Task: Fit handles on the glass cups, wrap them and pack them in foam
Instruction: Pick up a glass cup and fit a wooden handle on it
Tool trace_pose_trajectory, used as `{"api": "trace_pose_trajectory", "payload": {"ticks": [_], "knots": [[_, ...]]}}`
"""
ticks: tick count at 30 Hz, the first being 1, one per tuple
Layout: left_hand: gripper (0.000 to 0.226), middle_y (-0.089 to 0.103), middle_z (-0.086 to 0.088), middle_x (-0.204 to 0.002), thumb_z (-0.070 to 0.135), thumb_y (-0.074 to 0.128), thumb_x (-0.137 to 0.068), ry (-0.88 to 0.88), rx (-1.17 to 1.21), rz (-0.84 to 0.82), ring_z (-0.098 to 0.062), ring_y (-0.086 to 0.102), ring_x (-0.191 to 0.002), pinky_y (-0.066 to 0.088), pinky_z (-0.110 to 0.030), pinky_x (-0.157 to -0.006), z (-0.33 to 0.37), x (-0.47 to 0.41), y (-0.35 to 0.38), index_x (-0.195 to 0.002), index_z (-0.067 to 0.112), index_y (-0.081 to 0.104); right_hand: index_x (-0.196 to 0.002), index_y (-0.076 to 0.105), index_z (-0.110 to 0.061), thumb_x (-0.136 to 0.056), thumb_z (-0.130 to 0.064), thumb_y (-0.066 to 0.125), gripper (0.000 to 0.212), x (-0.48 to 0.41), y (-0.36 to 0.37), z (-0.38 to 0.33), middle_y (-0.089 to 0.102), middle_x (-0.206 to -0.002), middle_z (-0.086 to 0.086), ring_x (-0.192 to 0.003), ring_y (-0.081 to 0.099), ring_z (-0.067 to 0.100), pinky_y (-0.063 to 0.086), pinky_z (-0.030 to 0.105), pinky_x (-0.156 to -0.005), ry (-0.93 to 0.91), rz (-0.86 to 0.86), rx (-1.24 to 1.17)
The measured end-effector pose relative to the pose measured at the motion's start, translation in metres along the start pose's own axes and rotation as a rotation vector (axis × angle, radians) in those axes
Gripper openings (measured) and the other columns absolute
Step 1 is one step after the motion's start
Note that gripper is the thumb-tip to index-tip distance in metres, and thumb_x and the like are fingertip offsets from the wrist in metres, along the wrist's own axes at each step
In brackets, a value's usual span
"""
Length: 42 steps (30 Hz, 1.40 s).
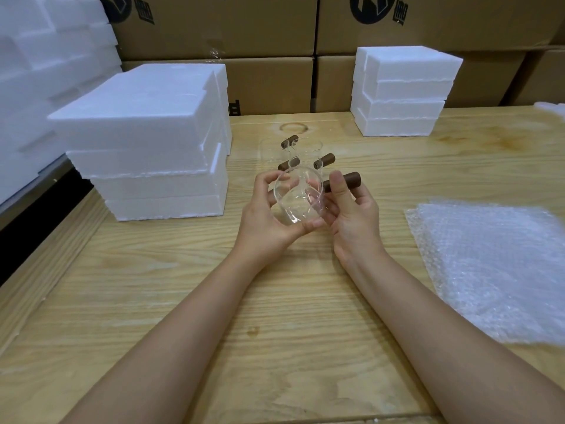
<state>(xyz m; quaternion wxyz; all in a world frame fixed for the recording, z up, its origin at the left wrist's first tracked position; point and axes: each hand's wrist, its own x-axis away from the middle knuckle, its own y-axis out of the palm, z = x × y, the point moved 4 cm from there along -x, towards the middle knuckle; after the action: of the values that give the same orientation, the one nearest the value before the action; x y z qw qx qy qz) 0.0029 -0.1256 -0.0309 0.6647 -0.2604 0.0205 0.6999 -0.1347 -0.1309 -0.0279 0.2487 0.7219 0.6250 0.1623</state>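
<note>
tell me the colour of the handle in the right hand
Dark brown. The handle in the right hand shows best in the head view.

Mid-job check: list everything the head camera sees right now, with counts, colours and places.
held glass cup: one, clear, between both hands, mouth toward the camera.
held handle: one, dark brown, at that cup's right side.
other cups: clear, on the table behind the hands; count unclear.
fitted handles: three, dark brown, on those cups.
left foam stack: one, white, table left.
back foam stack: one, white, table back right.
foam pile: white, far left.
bubble wrap: clear, table right.
cardboard boxes: brown, stacked behind the table.
table: one, light wood.
left hand: grip on the held cup.
right hand: grip pinching the held handle.
</note>
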Motion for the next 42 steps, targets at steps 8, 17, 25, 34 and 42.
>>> {"api": "trace_pose_trajectory", "payload": {"ticks": [8,17,25,34,42], "knots": [[0.075,0.060,0.017,-0.123,0.032,0.090,-0.060,-0.001,-0.071,0.021,0.027,0.044,-0.102,0.026,0.008,-0.079,-0.004,-0.002,0.000,-0.104,0.042,0.031,-0.081,0.072,-0.012,-0.055,-0.036,0.082,0.036,0.000,0.006,-0.005,0.072,-0.099,0.008,-0.099,0.067,0.020,0.053,0.030,-0.092,0.036,-0.200,-0.025],[0.075,0.050,0.021,-0.133,0.013,0.088,-0.065,0.229,-0.125,0.140,0.003,0.053,-0.120,0.040,-0.006,-0.091,0.010,0.002,-0.001,-0.108,0.041,0.034,-0.082,0.070,-0.009,-0.083,-0.023,0.058,0.019,-0.004,0.005,0.001,0.068,-0.116,0.011,-0.110,0.064,0.020,0.049,0.031,-0.099,0.164,-0.334,-0.232],[0.075,0.057,0.015,-0.128,0.028,0.089,-0.063,0.198,-0.134,0.082,0.001,0.053,-0.120,0.040,-0.015,-0.100,0.017,0.006,-0.001,-0.117,0.042,0.039,-0.116,0.053,0.003,-0.093,-0.024,0.056,0.036,-0.007,-0.004,0.003,0.072,-0.102,0.017,-0.095,0.069,0.034,0.059,0.036,-0.074,0.159,-0.149,-0.117],[0.067,0.063,0.010,-0.116,0.042,0.082,-0.067,-0.094,-0.277,-0.011,-0.015,0.062,-0.107,0.048,-0.032,-0.091,-0.002,0.004,0.002,-0.117,0.028,0.039,-0.081,0.055,-0.019,-0.088,-0.022,0.067,0.014,-0.012,-0.015,-0.002,0.063,-0.067,-0.011,-0.056,0.055,0.000,0.044,0.024,-0.061,-0.127,0.064,0.490],[0.066,0.058,0.008,-0.097,0.048,0.072,-0.076,-0.096,-0.472,-0.147,-0.025,0.059,-0.103,0.045,-0.038,-0.088,-0.007,0.003,0.005,-0.123,0.019,0.036,-0.077,0.058,-0.020,-0.090,-0.030,0.062,0.017,-0.018,-0.020,0.004,0.066,-0.076,-0.008,-0.077,0.062,0.009,0.044,0.020,-0.068,-0.097,0.073,0.847]]}}
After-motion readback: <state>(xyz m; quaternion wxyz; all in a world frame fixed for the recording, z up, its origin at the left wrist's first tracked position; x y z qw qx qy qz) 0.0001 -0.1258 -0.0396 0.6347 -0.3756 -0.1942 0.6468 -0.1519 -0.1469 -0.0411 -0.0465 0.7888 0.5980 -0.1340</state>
